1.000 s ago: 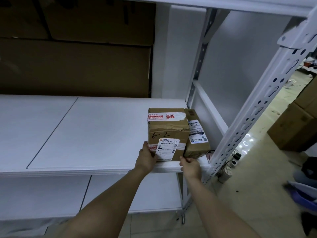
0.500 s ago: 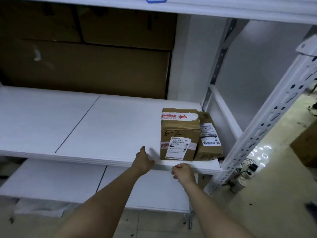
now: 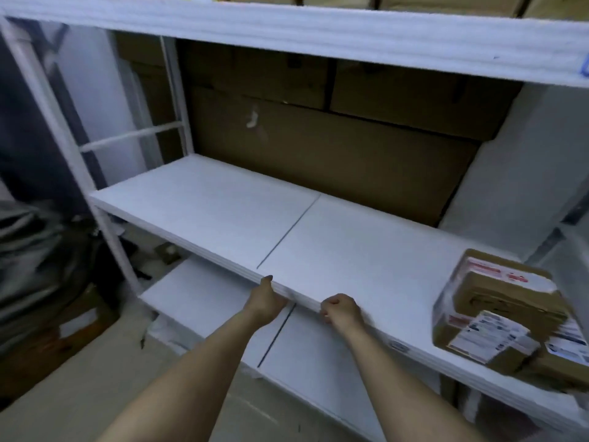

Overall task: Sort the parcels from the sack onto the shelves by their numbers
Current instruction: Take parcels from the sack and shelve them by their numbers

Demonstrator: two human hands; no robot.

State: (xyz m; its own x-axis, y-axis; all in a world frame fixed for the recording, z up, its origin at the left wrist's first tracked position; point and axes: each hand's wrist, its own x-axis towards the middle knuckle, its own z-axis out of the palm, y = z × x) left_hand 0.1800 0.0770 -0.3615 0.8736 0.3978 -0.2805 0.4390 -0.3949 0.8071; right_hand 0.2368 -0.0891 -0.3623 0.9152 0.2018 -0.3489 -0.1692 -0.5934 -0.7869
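Fingers of both hands hang at the front lip of the white middle shelf [image 3: 334, 250] and hold nothing. On the left hand [image 3: 266, 303] the thumb points up against the shelf edge; whether its other fingers are curled cannot be told, as they are hidden below. The right hand [image 3: 341, 311] is loosely curled into a fist, knuckles at the edge. One brown parcel [image 3: 497, 309] stands at the shelf's far right end, near the front edge, with a white shipping label on its front face and red-printed tape across its top; motion blur leaves the writing unreadable. A second parcel [image 3: 570, 352] sits just beside it, partly cut off by the frame. Left of the parcels the shelf surface is bare across both panels. Large cardboard cartons [image 3: 318, 154] stand behind the shelving.
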